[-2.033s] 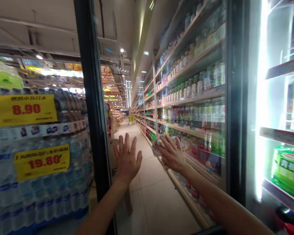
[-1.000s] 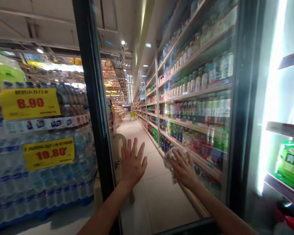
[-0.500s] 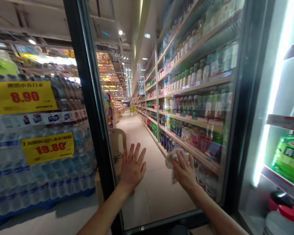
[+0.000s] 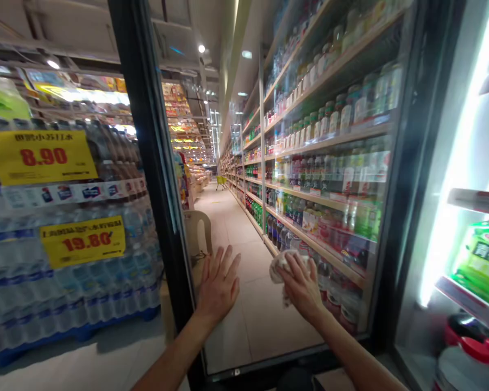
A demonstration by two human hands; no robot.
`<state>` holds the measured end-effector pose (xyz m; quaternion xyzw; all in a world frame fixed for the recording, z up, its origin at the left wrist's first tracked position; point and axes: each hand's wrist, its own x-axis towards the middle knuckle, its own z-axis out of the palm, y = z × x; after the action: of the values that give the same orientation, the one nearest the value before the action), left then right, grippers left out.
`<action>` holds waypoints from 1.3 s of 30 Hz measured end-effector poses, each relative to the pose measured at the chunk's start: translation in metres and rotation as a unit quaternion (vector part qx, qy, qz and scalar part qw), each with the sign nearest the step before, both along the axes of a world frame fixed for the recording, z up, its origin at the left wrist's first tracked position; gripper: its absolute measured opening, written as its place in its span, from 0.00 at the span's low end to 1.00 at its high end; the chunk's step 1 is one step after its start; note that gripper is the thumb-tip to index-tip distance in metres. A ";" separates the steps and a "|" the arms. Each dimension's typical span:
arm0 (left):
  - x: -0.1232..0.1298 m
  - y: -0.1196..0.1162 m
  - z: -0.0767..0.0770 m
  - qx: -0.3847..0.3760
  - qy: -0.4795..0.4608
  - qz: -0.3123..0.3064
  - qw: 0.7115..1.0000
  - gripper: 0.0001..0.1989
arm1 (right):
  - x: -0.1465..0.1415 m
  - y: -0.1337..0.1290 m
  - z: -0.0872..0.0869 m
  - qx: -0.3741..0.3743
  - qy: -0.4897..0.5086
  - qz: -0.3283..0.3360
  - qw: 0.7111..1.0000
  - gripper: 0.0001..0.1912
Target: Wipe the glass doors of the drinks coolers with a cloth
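Note:
A glass door [image 4: 244, 326] in a dark frame stands open in front of me, with the store aisle and shelves showing in the pane. My left hand [image 4: 219, 285] lies on the lower left of the glass, fingers spread, with nothing in it. To the right, my right hand [image 4: 300, 285] presses a crumpled pale cloth [image 4: 277, 269] against the pane. Its fingers are bent over the cloth, and a loose end hangs below the palm.
Stacked packs of bottled water [image 4: 85, 271] with a yellow price sign [image 4: 83, 241] stand left of the door frame [image 4: 146, 146]. At right, a lit cooler holds a green package [image 4: 483, 263] and red-capped jars [image 4: 475, 350]. A beige chair [image 4: 198, 231] shows beyond my left hand.
My right hand and the cloth have shifted slightly left across the glass. My left hand has moved a little left and down in view, still spread.

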<state>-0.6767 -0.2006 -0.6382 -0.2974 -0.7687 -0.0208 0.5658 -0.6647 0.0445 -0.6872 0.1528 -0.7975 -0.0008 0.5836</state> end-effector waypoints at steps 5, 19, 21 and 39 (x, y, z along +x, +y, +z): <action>0.004 -0.010 -0.014 -0.012 -0.009 0.009 1.000 0.24 | -0.008 0.007 0.020 -0.118 0.050 -0.074 0.989 0.20; 0.021 -0.036 -0.044 0.008 -0.057 0.068 0.996 0.35 | -0.022 -0.062 0.068 -0.010 0.054 0.036 0.998 0.20; 0.025 -0.039 -0.048 0.020 -0.065 0.063 0.996 0.36 | -0.018 -0.073 0.041 0.052 0.034 0.068 0.996 0.19; 0.035 -0.032 -0.071 0.014 -0.112 0.050 0.992 0.36 | 0.004 -0.072 -0.037 0.141 -0.046 0.107 0.983 0.18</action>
<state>-0.6414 -0.2327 -0.7095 -0.2466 -0.8410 -0.0366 0.4802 -0.6602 -0.0275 -0.7242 0.3183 -0.7942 -0.0440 0.5158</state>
